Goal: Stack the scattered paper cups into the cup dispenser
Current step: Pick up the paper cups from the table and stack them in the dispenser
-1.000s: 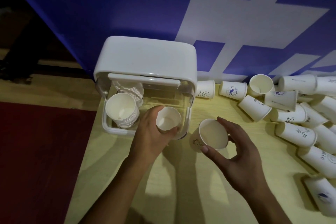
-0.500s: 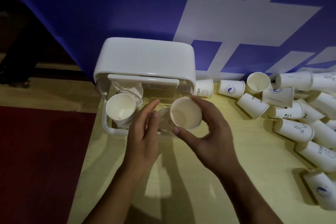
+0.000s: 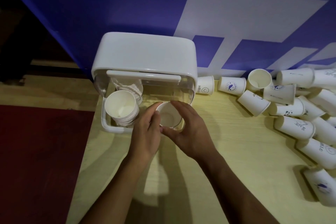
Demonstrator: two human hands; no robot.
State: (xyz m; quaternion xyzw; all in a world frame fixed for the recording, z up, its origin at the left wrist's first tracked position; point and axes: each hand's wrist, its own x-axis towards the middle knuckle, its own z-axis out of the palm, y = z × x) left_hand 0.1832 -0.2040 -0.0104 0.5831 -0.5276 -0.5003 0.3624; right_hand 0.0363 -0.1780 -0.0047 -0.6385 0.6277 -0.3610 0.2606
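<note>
Two forearms reach across a pale table, left hand and right hand both curled round one upright cup between them, over the right side of the dispenser, beside a stack in its left side, loose cups lying well to the right.

White dispenser; white printed cups; pale yellow table; blue-white backdrop; red floor.
</note>
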